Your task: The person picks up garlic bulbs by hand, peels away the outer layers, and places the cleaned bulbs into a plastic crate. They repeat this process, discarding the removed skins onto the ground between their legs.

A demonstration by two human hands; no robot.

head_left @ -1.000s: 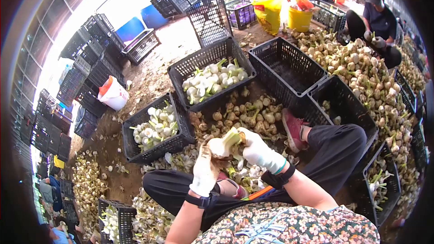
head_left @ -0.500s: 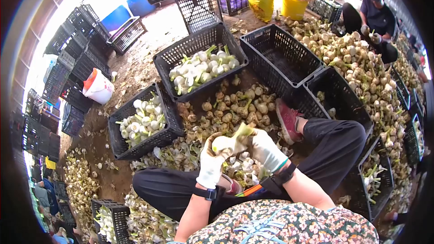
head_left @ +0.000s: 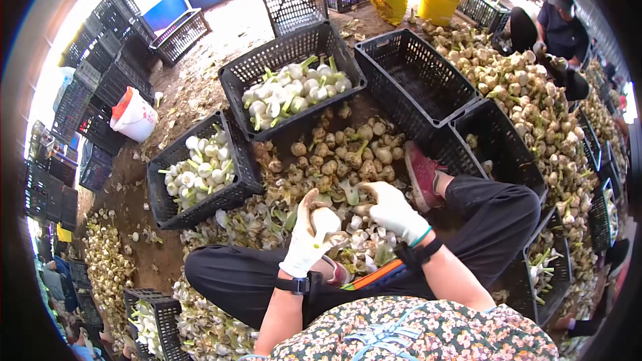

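Observation:
A white, cleaned garlic bulb (head_left: 326, 222) with a short stem rests in my left hand (head_left: 301, 244), its gloved fingers curled round it. My right hand (head_left: 394, 212), also gloved, is apart from the bulb, with a gap between thumb and forefinger. Just off its fingertips is a pale green-white strip of garlic skin (head_left: 349, 191). Beyond my hands, unpeeled garlic bulbs (head_left: 341, 150) lie heaped on the ground. Peeled skins and scraps (head_left: 364, 247) cover the floor between my legs.
Two black crates, one ahead (head_left: 231, 80) and one at left (head_left: 158, 204), hold cleaned bulbs. An empty black crate (head_left: 418, 80) stands front right. Beside it spreads a large garlic pile (head_left: 528, 93), where another person (head_left: 562, 30) sits. A white bucket (head_left: 136, 119) stands at left.
My hands have drawn apart. The right has pulled skin off the bulb and let it go, while the left keeps the bulb. The view has shifted slightly.

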